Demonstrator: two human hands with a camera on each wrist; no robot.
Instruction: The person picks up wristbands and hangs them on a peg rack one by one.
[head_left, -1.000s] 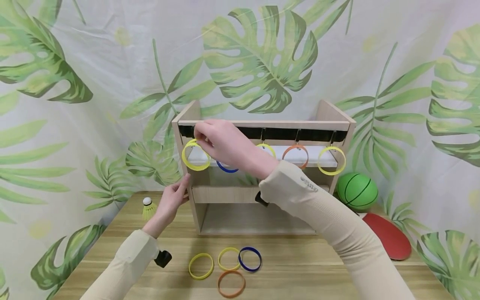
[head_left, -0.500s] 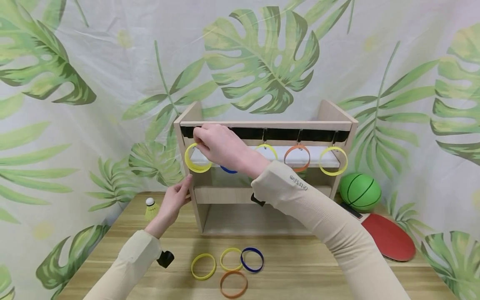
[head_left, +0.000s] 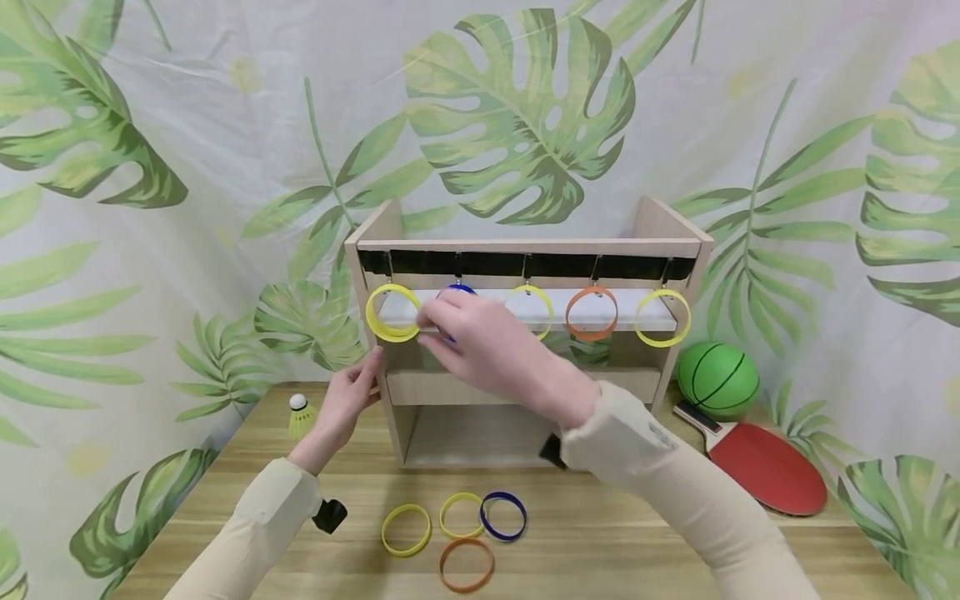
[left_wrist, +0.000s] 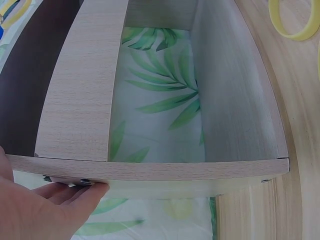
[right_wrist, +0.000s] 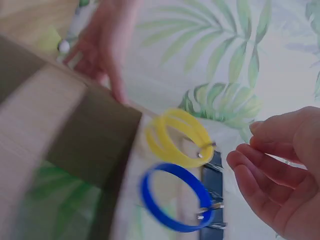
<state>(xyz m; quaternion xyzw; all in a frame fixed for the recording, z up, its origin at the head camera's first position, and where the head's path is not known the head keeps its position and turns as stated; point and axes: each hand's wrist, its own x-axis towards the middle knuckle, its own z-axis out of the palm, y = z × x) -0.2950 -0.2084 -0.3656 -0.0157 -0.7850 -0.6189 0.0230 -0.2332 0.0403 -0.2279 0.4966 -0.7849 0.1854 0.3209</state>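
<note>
My right hand (head_left: 491,346) is in front of the shelf's second hook, apart from the hanging bands. In the right wrist view its fingers (right_wrist: 270,170) are loosely bent with nothing between them. Beside it, yellow silicone wristbands (right_wrist: 172,137) hang overlapping on the leftmost hook, and a blue wristband (right_wrist: 150,200) hangs on the neighbouring one. My left hand (head_left: 347,404) touches the left side panel of the wooden shelf (head_left: 442,390). Its straight fingers (left_wrist: 75,200) lie against the panel's outer face in the left wrist view.
Further right hang a yellow band (head_left: 551,312), an orange band (head_left: 592,336) and another yellow band (head_left: 663,342). Several wristbands, including an orange one (head_left: 467,588), lie on the table (head_left: 600,542). A shuttlecock (head_left: 302,417) stands left; a green ball (head_left: 718,379) and red paddle (head_left: 768,467) are right.
My right hand has let go of a yellow wristband at the leftmost hook and moved right and down. The band now hangs there. My left hand stays at the side panel.
</note>
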